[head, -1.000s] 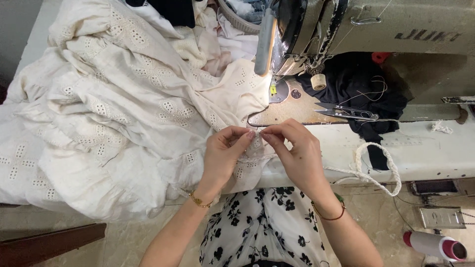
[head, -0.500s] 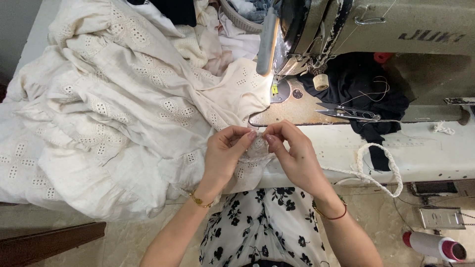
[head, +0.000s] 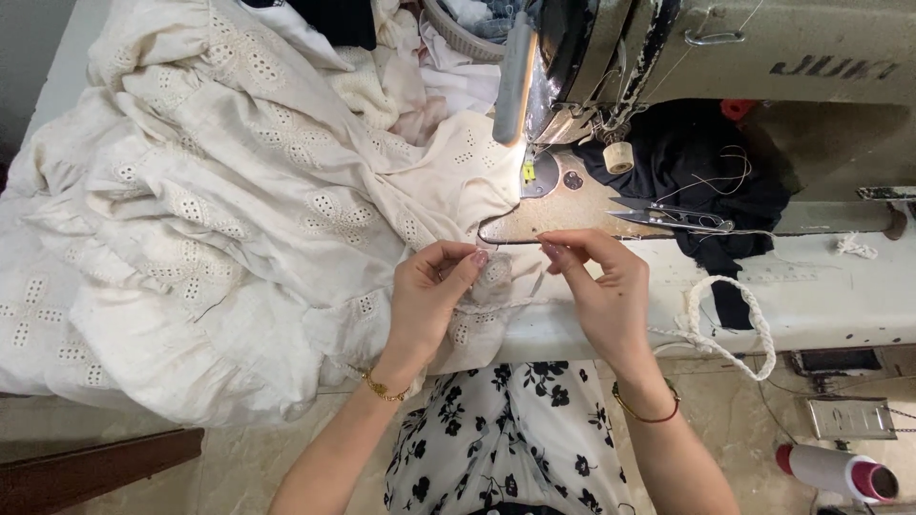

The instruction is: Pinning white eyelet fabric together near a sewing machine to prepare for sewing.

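A large cream eyelet fabric (head: 239, 229) is heaped over the left of the sewing table and runs up to the needle area of the grey sewing machine (head: 668, 57). My left hand (head: 429, 296) pinches an edge of this fabric between thumb and forefinger at the table's front. My right hand (head: 596, 286) pinches the same edge a little to the right, fingertips close to the left hand's. Both hands sit just in front of the machine's metal plate (head: 563, 205).
Small thread snips (head: 673, 217) lie on the plate beside a black cloth (head: 706, 181). A white cord loop (head: 725, 324) hangs off the table's front edge. A thread cone (head: 840, 472) lies on the floor at the right. My floral-print lap (head: 515, 439) is below.
My two hands have drawn slightly apart along the fabric edge, the right one shifting a little to the right. The fabric heap has not moved.
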